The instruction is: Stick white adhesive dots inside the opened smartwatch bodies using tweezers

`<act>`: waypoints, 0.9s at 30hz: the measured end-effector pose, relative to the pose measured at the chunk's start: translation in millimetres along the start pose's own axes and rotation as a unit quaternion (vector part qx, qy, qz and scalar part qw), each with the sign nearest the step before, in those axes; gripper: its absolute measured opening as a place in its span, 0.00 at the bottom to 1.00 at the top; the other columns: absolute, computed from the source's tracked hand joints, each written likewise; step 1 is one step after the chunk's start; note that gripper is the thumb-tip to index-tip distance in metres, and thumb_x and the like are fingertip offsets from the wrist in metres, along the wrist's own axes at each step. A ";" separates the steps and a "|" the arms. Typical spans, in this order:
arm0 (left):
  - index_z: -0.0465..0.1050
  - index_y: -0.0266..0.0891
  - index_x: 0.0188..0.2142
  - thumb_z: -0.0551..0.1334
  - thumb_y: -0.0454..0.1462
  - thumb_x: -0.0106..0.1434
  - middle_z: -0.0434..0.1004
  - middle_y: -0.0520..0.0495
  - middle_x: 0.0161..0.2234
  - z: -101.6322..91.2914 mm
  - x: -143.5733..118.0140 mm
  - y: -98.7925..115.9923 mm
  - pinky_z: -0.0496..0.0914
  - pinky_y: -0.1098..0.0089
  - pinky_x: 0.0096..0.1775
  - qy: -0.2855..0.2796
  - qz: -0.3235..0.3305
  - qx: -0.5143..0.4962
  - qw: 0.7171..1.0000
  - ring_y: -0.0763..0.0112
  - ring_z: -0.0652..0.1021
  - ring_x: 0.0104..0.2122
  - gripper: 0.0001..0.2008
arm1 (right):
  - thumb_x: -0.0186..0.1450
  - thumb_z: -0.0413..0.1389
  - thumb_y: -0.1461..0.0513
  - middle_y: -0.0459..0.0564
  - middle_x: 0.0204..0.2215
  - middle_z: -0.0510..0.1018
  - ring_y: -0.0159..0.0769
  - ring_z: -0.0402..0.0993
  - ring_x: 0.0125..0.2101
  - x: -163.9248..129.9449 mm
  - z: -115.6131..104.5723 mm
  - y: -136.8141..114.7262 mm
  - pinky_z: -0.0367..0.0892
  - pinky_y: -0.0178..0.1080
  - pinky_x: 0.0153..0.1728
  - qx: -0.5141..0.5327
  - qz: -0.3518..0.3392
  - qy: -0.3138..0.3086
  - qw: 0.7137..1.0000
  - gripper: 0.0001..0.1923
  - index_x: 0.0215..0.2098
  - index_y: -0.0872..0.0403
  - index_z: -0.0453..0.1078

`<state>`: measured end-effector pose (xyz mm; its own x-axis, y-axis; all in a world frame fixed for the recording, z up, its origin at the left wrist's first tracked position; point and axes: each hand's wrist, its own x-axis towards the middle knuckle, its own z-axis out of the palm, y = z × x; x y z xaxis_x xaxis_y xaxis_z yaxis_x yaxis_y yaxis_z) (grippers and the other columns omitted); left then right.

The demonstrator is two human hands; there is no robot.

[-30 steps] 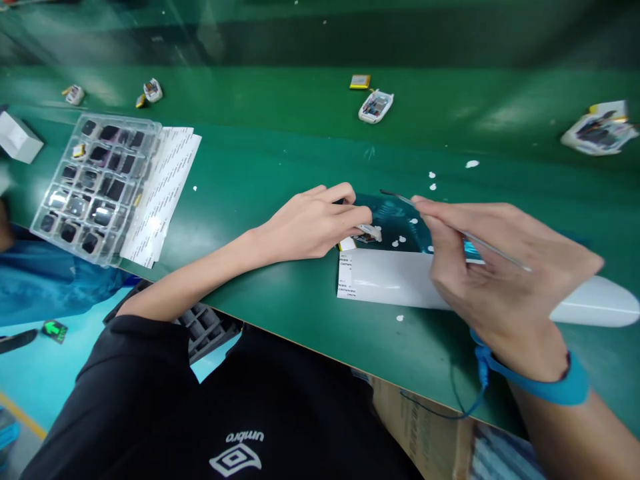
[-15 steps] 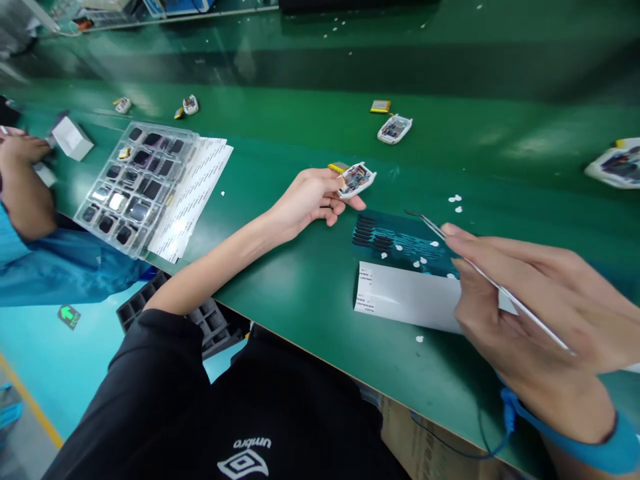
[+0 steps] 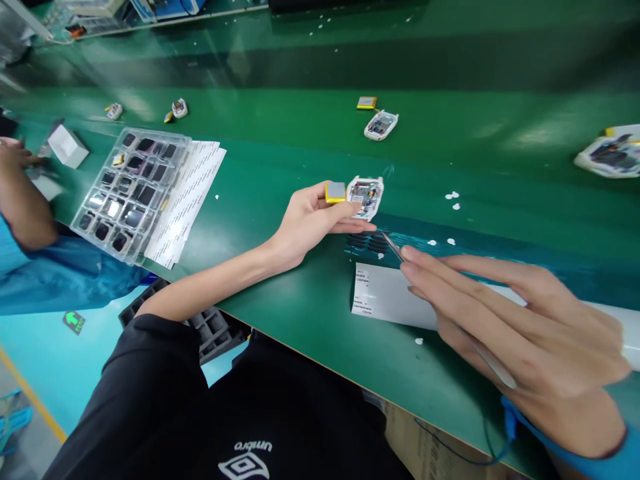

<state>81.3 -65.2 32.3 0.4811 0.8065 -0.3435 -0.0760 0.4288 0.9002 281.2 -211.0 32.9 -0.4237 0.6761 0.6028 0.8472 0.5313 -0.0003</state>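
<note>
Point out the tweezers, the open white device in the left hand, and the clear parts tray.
tweezers [image 3: 393, 247]: head view, on the metal tip ahead of the right fingers.
open white device [image 3: 365, 196]: head view, on its exposed inside.
clear parts tray [image 3: 127, 187]: head view, on its middle compartments.

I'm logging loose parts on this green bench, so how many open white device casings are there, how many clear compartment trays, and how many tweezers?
Open white device casings: 5, namely one in the left hand, one mid-bench, two small far left, one blurred at the right edge.
Clear plastic compartment tray: 1
Metal tweezers in the right hand: 1
Total: 7
</note>
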 end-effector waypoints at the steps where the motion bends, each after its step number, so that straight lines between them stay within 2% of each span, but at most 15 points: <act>1: 0.68 0.37 0.32 0.67 0.29 0.64 0.81 0.54 0.30 1.7 -2.2 -0.3 0.82 0.73 0.40 0.004 -0.002 -0.006 1.000 0.74 0.86 0.30 0.08 | 0.71 0.59 0.71 0.45 0.52 0.84 0.43 0.86 0.44 1.5 -0.3 0.7 0.81 0.42 0.33 -0.007 -0.009 -0.006 1.000 0.41 0.78 0.49 0.53; 4: 0.61 0.38 0.28 0.66 0.29 0.65 0.78 0.55 0.26 6.3 -8.4 -1.3 0.83 0.72 0.40 -0.008 -0.010 -0.002 1.000 0.72 0.87 0.29 0.15 | 0.71 0.59 0.71 0.46 0.52 0.83 0.44 0.86 0.44 3.2 -0.2 2.7 0.81 0.42 0.32 -0.015 -0.010 -0.019 1.000 0.41 0.78 0.49 0.52; 9: 0.62 0.39 0.26 0.67 0.30 0.65 0.78 0.54 0.24 11.3 -14.6 -0.9 0.83 0.71 0.40 -0.021 -0.037 0.008 0.999 0.69 0.88 0.31 0.15 | 0.72 0.57 0.70 0.41 0.52 0.83 0.41 0.87 0.45 2.3 1.2 1.7 0.82 0.41 0.34 0.010 0.024 -0.029 0.999 0.42 0.78 0.40 0.50; 15: 0.64 0.38 0.25 0.67 0.29 0.64 0.78 0.54 0.23 12.4 -17.7 -0.8 0.83 0.73 0.36 -0.022 -0.027 -0.024 0.999 0.72 0.86 0.27 0.14 | 0.72 0.57 0.71 0.44 0.51 0.84 0.42 0.86 0.44 0.5 4.8 -0.5 0.81 0.42 0.37 -0.001 -0.010 -0.005 1.000 0.39 0.77 0.49 0.54; 20: 0.65 0.37 0.24 0.68 0.28 0.62 0.76 0.56 0.21 11.2 -20.0 -1.3 0.82 0.75 0.34 -0.025 -0.012 -0.029 0.999 0.76 0.84 0.25 0.15 | 0.71 0.57 0.73 0.47 0.52 0.85 0.45 0.83 0.45 -4.8 2.3 -4.9 0.79 0.45 0.41 0.012 0.011 -0.019 1.000 0.38 0.76 0.53 0.56; 24: 0.65 0.37 0.25 0.68 0.29 0.63 0.75 0.58 0.21 11.4 -19.6 -3.8 0.82 0.77 0.33 -0.023 0.000 -0.009 1.000 0.77 0.84 0.25 0.14 | 0.69 0.59 0.74 0.47 0.54 0.84 0.45 0.83 0.48 -2.6 -2.1 -8.7 0.80 0.45 0.42 0.046 0.043 -0.063 0.996 0.45 0.79 0.51 0.49; 27: 0.70 0.37 0.31 0.69 0.31 0.64 0.78 0.56 0.24 11.8 -17.0 -8.8 0.83 0.75 0.35 -0.017 0.011 0.007 1.000 0.74 0.85 0.28 0.09 | 0.68 0.62 0.73 0.45 0.52 0.85 0.44 0.83 0.45 0.1 0.4 -10.4 0.80 0.43 0.39 0.053 0.064 -0.042 0.996 0.45 0.77 0.48 0.53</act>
<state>84.2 -87.5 33.4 0.5097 0.8009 -0.3141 -0.0751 0.4051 0.9112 272.2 -216.3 32.6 -0.3425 0.7797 0.5241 0.8598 0.4850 -0.1597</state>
